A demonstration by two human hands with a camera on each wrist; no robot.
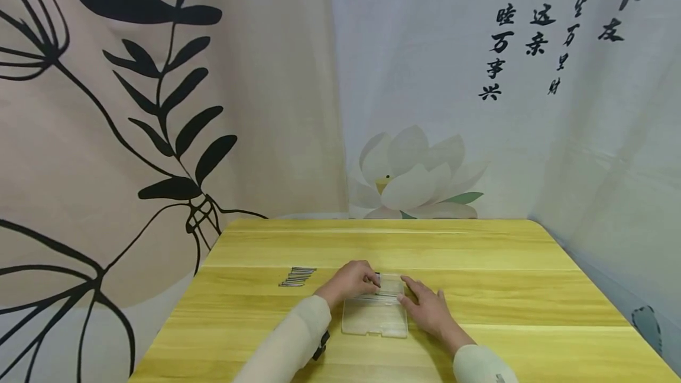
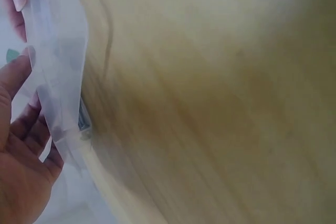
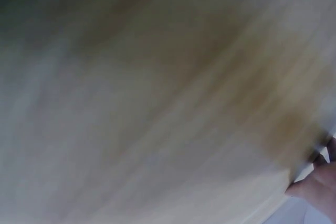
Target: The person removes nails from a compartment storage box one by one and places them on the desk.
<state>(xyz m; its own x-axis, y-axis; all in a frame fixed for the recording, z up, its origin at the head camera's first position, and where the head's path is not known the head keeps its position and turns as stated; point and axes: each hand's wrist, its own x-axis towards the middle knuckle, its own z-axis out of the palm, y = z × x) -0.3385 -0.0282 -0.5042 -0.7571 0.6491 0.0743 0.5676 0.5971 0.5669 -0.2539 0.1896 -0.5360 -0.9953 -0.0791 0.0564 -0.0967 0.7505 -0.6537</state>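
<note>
A clear plastic box [image 1: 375, 334] lies unfolded on the table, its near half flat toward me. My left hand [image 1: 353, 281] reaches over the far left part, fingers bent down into it beside a small dark piece. In the left wrist view the left hand [image 2: 29, 166] has thumb and fingers close against the translucent plastic [image 2: 60, 51]; I cannot tell whether they hold anything. Grey metal [image 2: 83, 116] shows inside the box. My right hand [image 1: 430, 309] grips the box's right edge with thumb and index finger. The right wrist view catches the right hand [image 3: 317, 184] at its edge.
Several slim grey metal rods [image 1: 298, 276] lie in a row on the wooden table [image 1: 479, 253], left of the box. A printed curtain [image 1: 282, 105] hangs behind the table. A black band [image 1: 321, 345] is under the left sleeve.
</note>
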